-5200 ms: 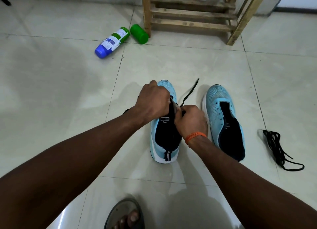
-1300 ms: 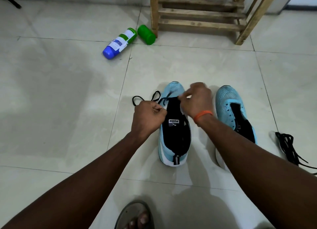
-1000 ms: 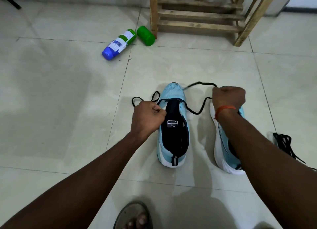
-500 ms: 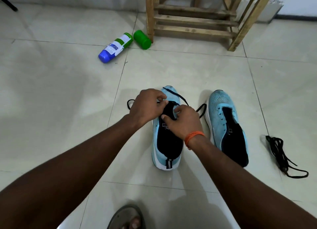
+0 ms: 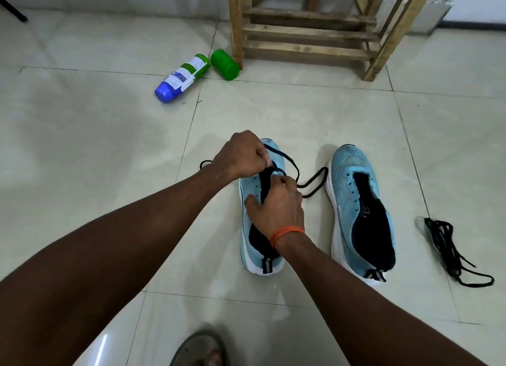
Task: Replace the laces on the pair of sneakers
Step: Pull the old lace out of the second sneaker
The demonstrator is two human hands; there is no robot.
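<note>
Right hand (image 5: 276, 204) back on the left sneaker (image 5: 252, 185) (its grip unclear), our left hand (image 5: 241, 155) pinches the black lace (image 5: 315, 176); we should thread it untwisted.

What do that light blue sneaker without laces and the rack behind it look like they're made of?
Sneaker: probably knit mesh upper, matte, fine woven texture; white sole looks like foam or rubber. Rack: bare unfinished wood, grain showing.

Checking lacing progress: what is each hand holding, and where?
Left hand pinches the black lace near the toe eyelets of the sneaker; right hand appears to pinch it beside the tongue.
</note>
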